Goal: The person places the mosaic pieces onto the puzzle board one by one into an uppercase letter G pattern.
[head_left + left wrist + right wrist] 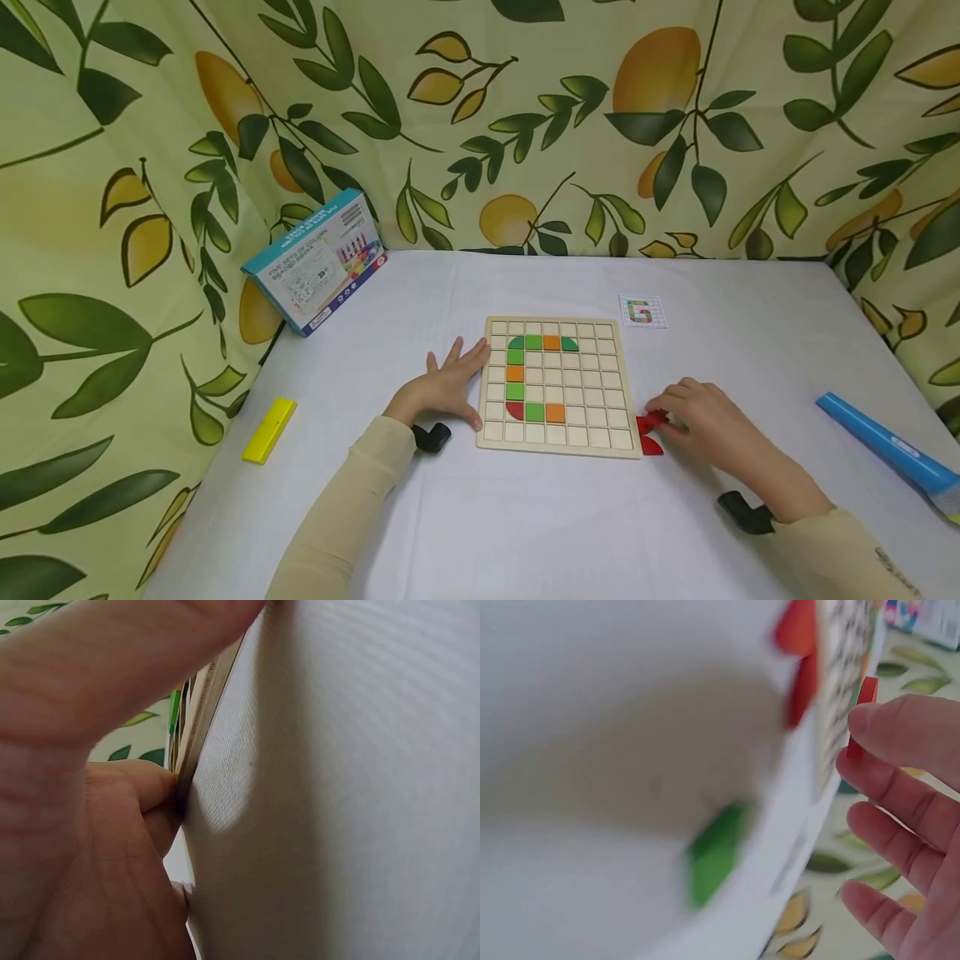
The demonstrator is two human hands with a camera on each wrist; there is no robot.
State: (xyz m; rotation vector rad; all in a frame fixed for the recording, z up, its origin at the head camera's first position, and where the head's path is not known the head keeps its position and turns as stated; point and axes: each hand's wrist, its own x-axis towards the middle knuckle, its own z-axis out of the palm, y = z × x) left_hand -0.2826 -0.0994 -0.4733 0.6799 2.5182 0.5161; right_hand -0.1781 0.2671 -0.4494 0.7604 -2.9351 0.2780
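A wooden grid board [558,451] lies on the white table, with green, orange and red tiles set in a C-like outline. My left hand [442,390] has its fingers spread along the board's left edge, thumb at the lower corner. Just off the lower right corner, my right hand [701,425] pinches a red tile [868,691] between thumb and index finger, its other fingers apart. Loose red tiles [651,447] lie against the board's right edge. A green tile [716,855], blurred in the right wrist view, rests on the table below this hand; the hand hides it from the head view.
A small card with a coloured G [642,312] lies beyond the board's upper right corner. A blue and white box [318,258] stands at the back left. To the left is a yellow block-like object [269,430]; a blue tube-like object [888,442] lies far right.
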